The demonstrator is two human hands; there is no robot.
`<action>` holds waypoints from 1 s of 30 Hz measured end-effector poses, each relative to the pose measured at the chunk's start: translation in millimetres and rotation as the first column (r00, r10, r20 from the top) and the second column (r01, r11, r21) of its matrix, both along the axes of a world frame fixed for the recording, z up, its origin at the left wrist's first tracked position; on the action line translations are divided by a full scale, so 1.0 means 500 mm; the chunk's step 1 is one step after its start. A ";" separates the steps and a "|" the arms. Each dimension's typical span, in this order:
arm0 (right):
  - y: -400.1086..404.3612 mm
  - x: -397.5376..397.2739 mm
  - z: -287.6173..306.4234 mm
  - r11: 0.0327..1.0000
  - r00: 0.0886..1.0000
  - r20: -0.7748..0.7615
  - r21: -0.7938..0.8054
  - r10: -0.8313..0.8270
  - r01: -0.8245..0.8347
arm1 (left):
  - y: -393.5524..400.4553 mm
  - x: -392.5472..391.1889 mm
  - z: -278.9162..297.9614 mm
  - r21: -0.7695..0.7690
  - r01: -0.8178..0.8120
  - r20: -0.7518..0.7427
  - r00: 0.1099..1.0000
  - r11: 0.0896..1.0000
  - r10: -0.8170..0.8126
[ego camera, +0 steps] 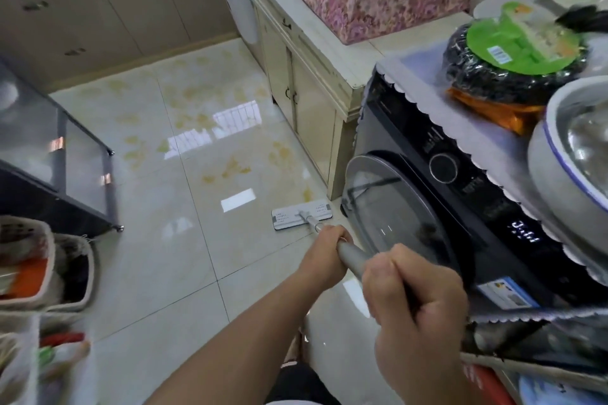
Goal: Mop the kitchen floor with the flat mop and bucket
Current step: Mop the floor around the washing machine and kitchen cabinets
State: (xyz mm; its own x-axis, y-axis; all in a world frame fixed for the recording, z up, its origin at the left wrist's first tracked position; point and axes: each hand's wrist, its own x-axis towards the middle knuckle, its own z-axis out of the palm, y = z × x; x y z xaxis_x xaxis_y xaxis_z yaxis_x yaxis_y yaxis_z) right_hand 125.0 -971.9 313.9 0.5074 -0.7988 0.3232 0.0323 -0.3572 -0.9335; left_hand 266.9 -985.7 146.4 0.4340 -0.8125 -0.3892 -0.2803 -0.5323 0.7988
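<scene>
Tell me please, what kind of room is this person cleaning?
Most likely a home kitchen, perhaps doubling as a laundry corner: cream cabinets under a counter, a front-loading washing machine, and a pot standing on top of it.

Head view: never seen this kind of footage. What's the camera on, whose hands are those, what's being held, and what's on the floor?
There is no robot here. The single picture comes from a wide-angle camera worn on a person's head, looking forward and down, so the edges bend. The two hands belong to that person. The left hand grips the grey mop handle lower down; the right hand grips it nearer the camera. The handle runs to the flat mop head, which lies flat on the glossy tiled floor close to the front of a dark washing machine. Yellowish stains mark the tiles beyond the mop. Cream cabinets stand behind the washer, and a glass-fronted cart stands on the left. No bucket is in view.
</scene>
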 end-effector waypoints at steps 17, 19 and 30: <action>-0.197 0.314 -0.101 0.997 0.995 -0.086 0.056 -0.047 0.052 | -0.236 0.367 -0.035 0.218 0.269 0.293 0.899 0.938 -0.326; -0.161 0.263 -0.097 0.993 0.995 -0.078 0.099 -0.057 0.064 | -0.196 0.321 -0.037 0.215 0.284 0.307 0.889 0.934 -0.341; -0.071 -0.076 0.068 0.996 0.996 -0.079 0.078 -0.030 0.036 | -0.044 -0.059 0.030 0.122 0.298 0.320 0.891 0.947 -0.321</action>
State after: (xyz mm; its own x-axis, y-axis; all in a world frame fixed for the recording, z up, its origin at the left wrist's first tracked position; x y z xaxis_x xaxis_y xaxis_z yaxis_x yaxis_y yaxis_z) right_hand 86.9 -1007.6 347.9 0.5012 -0.8371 0.2192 -0.0519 -0.2819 -0.9580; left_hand 237.5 -1007.4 161.4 0.2780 -0.9036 -0.3259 -0.6815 -0.4246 0.5960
